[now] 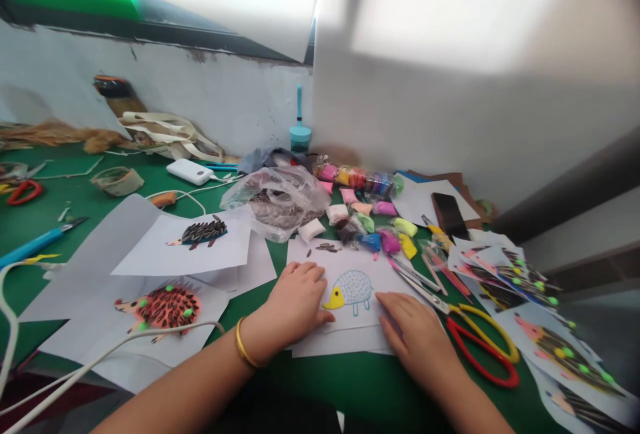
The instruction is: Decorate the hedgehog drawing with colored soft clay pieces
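Your left hand [295, 297] and right hand [417, 327] are both released, resting on either side of the hedgehog drawing [353, 287], which lies between them on white paper [360, 335]. Scissors [441, 303] lie just beside your right hand. Farther off, loose seeds [329, 247] sit near the paper's far edge; beyond them are colorful packets [389, 242] and a clear plastic bag [280, 201].

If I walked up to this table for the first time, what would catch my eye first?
Probably the hedgehog drawing with its yellow face, on white paper between the left hand and the right hand. Next, the brightly coloured packets just beyond it and the big red-and-yellow-handled scissors to its right. Over on the left lies a reddish hedgehog picture dotted with green.
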`<state>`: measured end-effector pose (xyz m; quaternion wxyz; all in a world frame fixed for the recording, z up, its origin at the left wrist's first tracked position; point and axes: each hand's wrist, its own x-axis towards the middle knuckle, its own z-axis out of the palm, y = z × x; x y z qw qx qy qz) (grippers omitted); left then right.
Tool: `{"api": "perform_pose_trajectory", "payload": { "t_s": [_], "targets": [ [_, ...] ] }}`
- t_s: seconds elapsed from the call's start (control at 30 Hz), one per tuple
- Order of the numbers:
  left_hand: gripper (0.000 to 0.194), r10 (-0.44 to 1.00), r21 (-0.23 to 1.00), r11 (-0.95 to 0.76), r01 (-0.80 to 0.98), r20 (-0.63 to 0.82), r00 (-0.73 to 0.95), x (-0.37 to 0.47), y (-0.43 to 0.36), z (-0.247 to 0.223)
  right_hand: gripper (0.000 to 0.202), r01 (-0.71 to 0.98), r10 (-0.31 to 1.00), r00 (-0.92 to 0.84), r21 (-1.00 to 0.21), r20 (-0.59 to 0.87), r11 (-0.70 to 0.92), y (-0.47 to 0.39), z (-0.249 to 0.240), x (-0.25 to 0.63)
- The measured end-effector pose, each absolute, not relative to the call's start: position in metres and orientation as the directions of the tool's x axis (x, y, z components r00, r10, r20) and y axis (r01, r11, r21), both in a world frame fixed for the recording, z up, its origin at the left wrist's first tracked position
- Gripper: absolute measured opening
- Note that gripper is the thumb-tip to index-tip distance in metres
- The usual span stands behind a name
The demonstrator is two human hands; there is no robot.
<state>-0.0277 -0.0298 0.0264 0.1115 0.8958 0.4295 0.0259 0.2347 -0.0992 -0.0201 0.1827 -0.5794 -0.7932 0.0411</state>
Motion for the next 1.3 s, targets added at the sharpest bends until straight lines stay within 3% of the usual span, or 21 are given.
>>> {"api": "perform_pose_trajectory", "payload": {
  "t_s": [0.37, 0.47, 0.53, 0.6, 0.7, 0.83, 1.0, 1.3],
  "targets": [
    [0.056, 0.720, 0.380, -0.629, 0.678, -0.043, 0.693, -0.068, -0.089, 0.009, 0.051, 0.846, 0.893, -0.435, -0.287, 0.119, 0.450, -0.054, -0.017, 0.210],
    [0.060, 0.667, 0.432, -0.664, 0.611, -0.028, 0.745, -0.070, -0.093, 0.004, 0.049, 0.824, 0.874, -0.453, -0.291, 0.176, 0.485, -0.044, -0.015, 0.208],
    [0.060, 0.660, 0.438, -0.671, 0.598, -0.015, 0.751, -0.070, -0.093, 0.001, 0.038, 0.873, 0.896, -0.371, -0.236, 0.246, 0.426, -0.039, -0.012, 0.218],
    [0.059, 0.660, 0.430, -0.678, 0.597, -0.003, 0.752, -0.070, -0.093, -0.003, 0.022, 0.954, 0.932, -0.232, -0.120, 0.279, 0.273, -0.036, -0.010, 0.235],
    [0.057, 0.658, 0.405, -0.695, 0.595, 0.022, 0.753, -0.069, -0.092, -0.007, 0.016, 0.995, 0.971, -0.083, 0.066, 0.225, 0.070, -0.033, -0.005, 0.259],
    [0.052, 0.660, 0.355, -0.723, 0.592, 0.106, 0.743, -0.068, -0.093, -0.011, 0.023, 0.979, 0.997, -0.064, 0.197, 0.049, 0.053, -0.027, 0.003, 0.266],
    [0.047, 0.643, 0.281, -0.761, 0.584, 0.215, 0.735, -0.067, -0.096, -0.013, 0.024, 0.968, 0.999, 0.011, 0.251, -0.051, 0.002, -0.014, 0.012, 0.251],
    [0.043, 0.653, 0.236, -0.758, 0.608, 0.279, 0.705, -0.064, -0.099, -0.013, 0.024, 0.967, 0.999, -0.005, 0.254, -0.039, 0.015, -0.007, 0.013, 0.245]
  ]
}}
